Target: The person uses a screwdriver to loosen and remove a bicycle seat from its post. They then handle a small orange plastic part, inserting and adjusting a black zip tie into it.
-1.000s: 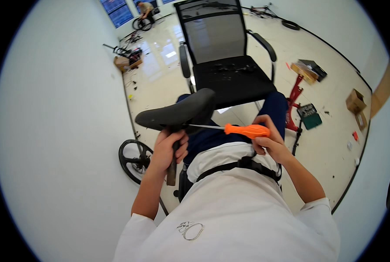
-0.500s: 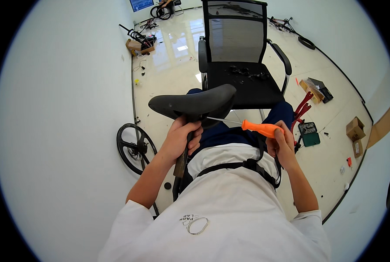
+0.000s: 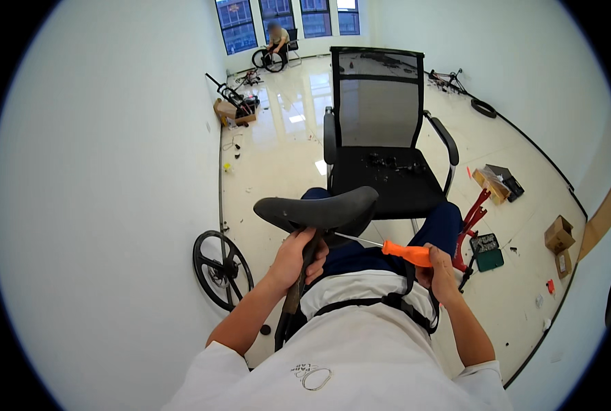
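A black bicycle saddle (image 3: pixel 317 210) on a dark seat post (image 3: pixel 296 291) is held up over my lap. My left hand (image 3: pixel 301 257) is wrapped round the post just under the saddle. Closed round the orange handle of a screwdriver (image 3: pixel 407 253) is my right hand (image 3: pixel 440 275). The screwdriver's thin metal shaft reaches left to the underside of the saddle, by the clamp. Its tip is hidden in the dark there, so I cannot tell what it touches.
Facing me stands a black mesh chair (image 3: pixel 381 168) with small dark parts on its seat. A black wheel (image 3: pixel 223 270) leans at the left wall. On the right lie a red frame (image 3: pixel 471 226), a green case (image 3: pixel 488 259) and cardboard boxes (image 3: pixel 559 234). Another person (image 3: pixel 278 42) sits far back.
The view has tipped up, bringing the windows and the far person into sight. Both hands keep their hold on the saddle's post and the screwdriver, whose shaft stays at the saddle's underside.
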A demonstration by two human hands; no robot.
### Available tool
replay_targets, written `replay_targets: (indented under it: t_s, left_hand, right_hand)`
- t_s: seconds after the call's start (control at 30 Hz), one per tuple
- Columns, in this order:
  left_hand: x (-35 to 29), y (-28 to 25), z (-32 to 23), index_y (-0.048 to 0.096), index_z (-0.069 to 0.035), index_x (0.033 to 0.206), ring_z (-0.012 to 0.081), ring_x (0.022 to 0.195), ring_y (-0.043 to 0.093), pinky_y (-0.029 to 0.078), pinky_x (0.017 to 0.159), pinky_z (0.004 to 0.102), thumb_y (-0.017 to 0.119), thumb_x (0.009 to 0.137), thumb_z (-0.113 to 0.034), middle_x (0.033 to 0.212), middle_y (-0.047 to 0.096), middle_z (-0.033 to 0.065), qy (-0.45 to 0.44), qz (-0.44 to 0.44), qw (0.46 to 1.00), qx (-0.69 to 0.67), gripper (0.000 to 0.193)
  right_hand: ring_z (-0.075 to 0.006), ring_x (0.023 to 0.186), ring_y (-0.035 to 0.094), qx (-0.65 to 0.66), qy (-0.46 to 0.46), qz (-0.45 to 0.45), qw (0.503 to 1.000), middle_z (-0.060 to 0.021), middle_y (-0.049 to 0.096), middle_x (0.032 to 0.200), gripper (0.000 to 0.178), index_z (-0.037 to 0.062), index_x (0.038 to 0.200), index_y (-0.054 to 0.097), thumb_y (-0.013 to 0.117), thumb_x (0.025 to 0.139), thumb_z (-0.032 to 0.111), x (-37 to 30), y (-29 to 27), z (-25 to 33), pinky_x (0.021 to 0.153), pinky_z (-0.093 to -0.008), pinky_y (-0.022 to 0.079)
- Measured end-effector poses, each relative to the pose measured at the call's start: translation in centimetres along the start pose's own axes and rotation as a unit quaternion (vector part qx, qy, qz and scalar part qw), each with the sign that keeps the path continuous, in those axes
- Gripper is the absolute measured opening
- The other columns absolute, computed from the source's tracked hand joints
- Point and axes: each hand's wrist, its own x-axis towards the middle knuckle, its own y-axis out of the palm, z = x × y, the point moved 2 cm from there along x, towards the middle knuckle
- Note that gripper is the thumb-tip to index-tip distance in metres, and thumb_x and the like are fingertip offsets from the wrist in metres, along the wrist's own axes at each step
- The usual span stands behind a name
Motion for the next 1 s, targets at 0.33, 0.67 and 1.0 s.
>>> replay_targets:
  t_s: [0.33,0.67,1.0]
  left_hand:
    - [1.2,-0.4,0.9,0.049,-0.005,0.094,0.008,0.039,0.034,0.03,0.033,0.0244,0.052,0.099,-0.028,0.063,0.04,0.0008,-0.026,0.016,0.999,-0.028,0.024]
    - [2.0,-1.3,1.3,0.046,-0.007,0.086,0.0103,0.033,0.036,0.032,0.03,0.0271,0.054,0.097,-0.031,0.055,0.039,0.001,-0.031,-0.044,0.991,0.118,0.028]
    - [2.0,-2.7,1.8,0.044,-0.009,0.084,0.0087,0.031,0.029,0.028,0.029,0.0257,0.053,0.096,-0.036,0.053,0.034,-0.0016,-0.073,-0.048,0.995,0.038,0.031]
  right_hand:
    - [-0.0077,0.048,0.038,0.036,-0.063,-0.018,0.997,-0.0037,0.045,0.071,0.021,0.0089,0.111,0.036,0.043,0.099,0.025,0.5,1.0,2.1,0.044,-0.0224,0.032]
    - [-0.0087,0.051,0.047,-0.114,-0.059,0.099,0.987,-0.0055,0.054,0.067,0.014,0.0006,0.107,0.039,0.042,0.099,0.012,-1.1,0.7,4.6,0.05,-0.0247,0.037]
    - [-0.0149,0.067,0.059,-0.272,-0.232,0.063,0.932,-0.0132,0.059,0.088,0.033,-0.0009,0.126,0.039,0.05,0.097,0.01,-1.7,4.6,5.8,0.06,-0.0255,0.047]
